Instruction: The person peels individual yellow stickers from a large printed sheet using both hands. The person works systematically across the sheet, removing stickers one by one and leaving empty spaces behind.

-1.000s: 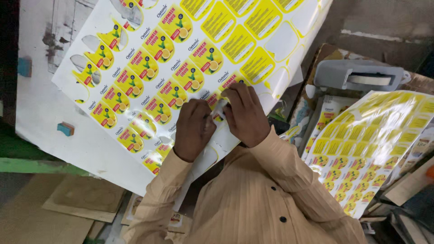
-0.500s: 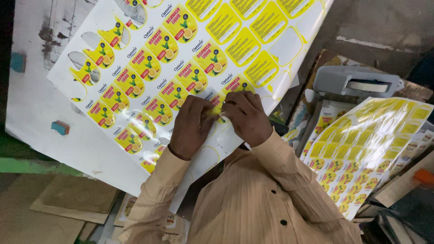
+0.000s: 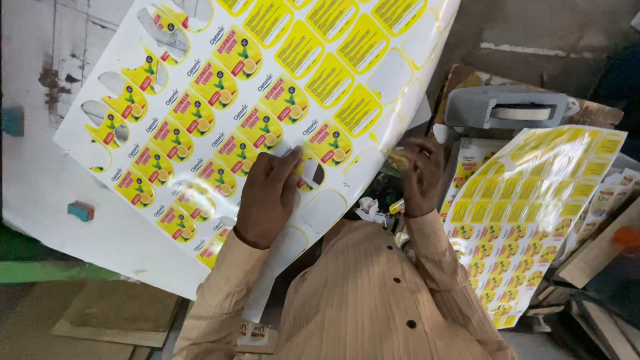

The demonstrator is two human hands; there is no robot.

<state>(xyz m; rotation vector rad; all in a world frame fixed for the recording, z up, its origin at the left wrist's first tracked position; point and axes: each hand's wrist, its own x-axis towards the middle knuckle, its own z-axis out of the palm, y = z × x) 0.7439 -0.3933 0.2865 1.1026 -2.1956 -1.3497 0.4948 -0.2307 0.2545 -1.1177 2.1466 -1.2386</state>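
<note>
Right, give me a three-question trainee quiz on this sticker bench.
1. Which hand presses flat on the big sticker sheet?
2. True or false: the right hand rests on that sheet too.
3. Where does the second sticker sheet lie: A, to the person's right; B, to their left; C, under the grey tape dispenser?

Key:
1. Left
2. False; it is lifted off the sheet's edge, pinching something small and yellow.
3. A

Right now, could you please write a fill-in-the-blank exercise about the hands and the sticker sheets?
1. The left hand presses flat on the large ____ sheet.
2. The right hand pinches a peeled ____ label.
3. A grey tape dispenser lies to the ____ of that sheet.

Missing words: sticker; yellow; right
</note>
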